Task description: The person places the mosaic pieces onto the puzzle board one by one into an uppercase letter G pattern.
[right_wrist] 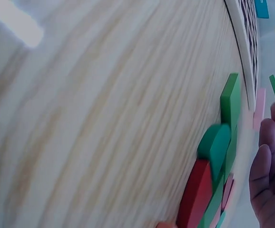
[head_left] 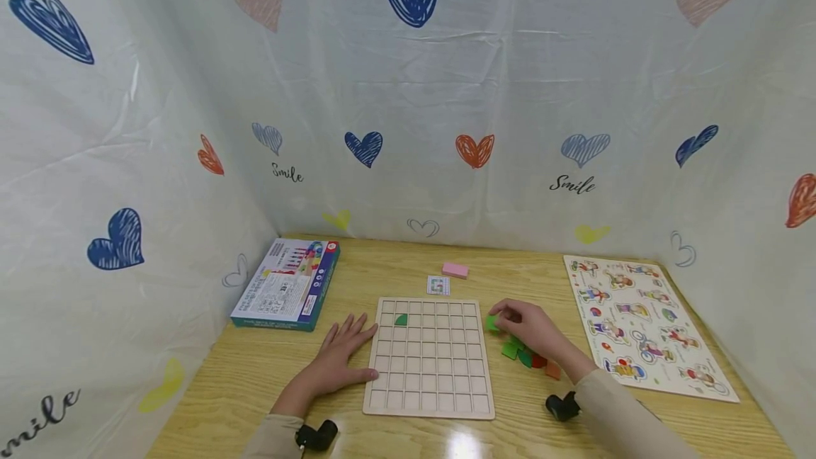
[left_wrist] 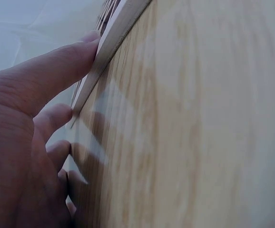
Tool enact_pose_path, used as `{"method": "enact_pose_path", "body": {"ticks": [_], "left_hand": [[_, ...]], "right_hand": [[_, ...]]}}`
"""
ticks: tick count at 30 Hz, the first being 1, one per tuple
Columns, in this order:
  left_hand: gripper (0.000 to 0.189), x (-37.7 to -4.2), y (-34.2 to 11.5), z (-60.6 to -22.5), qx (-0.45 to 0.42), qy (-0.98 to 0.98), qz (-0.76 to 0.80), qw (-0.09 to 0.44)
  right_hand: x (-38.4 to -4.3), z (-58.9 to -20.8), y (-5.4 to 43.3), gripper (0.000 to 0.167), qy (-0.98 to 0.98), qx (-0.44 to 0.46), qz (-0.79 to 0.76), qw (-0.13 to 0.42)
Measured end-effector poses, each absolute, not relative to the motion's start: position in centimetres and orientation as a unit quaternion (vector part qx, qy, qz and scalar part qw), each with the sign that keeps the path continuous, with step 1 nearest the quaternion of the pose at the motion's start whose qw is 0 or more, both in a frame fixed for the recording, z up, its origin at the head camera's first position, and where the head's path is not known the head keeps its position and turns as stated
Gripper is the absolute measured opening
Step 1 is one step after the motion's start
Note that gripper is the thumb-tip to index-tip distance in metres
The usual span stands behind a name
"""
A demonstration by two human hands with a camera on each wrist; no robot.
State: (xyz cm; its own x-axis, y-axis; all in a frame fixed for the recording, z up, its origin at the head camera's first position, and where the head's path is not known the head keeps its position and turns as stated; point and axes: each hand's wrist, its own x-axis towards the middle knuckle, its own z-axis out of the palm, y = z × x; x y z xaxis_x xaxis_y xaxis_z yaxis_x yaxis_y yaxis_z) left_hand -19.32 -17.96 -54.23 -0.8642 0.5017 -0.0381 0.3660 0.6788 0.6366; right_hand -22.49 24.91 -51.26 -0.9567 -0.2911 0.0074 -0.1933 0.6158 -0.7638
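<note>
A wooden grid board lies on the table, with one dark green quarter-round piece in a cell near its upper left. My left hand is spread flat at the board's left side; in the left wrist view its thumb touches the board's edge. Just right of the board, my right hand pinches a light green block between thumb and fingertips. Below that hand lies a pile of green, red and orange blocks, among them a red block and a dark green rounded block.
Behind the board lie a small pattern card and a pink block. A boxed game sits at the back left. On the right is a large picture puzzle board. A heart-print curtain encloses the table.
</note>
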Motion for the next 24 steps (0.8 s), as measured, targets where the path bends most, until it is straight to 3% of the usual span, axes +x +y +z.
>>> {"method": "enact_pose_path", "body": {"ticks": [14,24], "left_hand": [[0.088,-19.3,-18.0,-54.2,0.239,0.910,0.323,0.103],[0.088,-19.3,-18.0,-54.2,0.238,0.910,0.324,0.103]], "right_hand": [[-24.0,-51.2,20.2,0.012,0.883,-0.197,-0.423,0.057],[-24.9,-51.1,16.4,0.009,0.875,-0.192,-0.438,0.070]]}}
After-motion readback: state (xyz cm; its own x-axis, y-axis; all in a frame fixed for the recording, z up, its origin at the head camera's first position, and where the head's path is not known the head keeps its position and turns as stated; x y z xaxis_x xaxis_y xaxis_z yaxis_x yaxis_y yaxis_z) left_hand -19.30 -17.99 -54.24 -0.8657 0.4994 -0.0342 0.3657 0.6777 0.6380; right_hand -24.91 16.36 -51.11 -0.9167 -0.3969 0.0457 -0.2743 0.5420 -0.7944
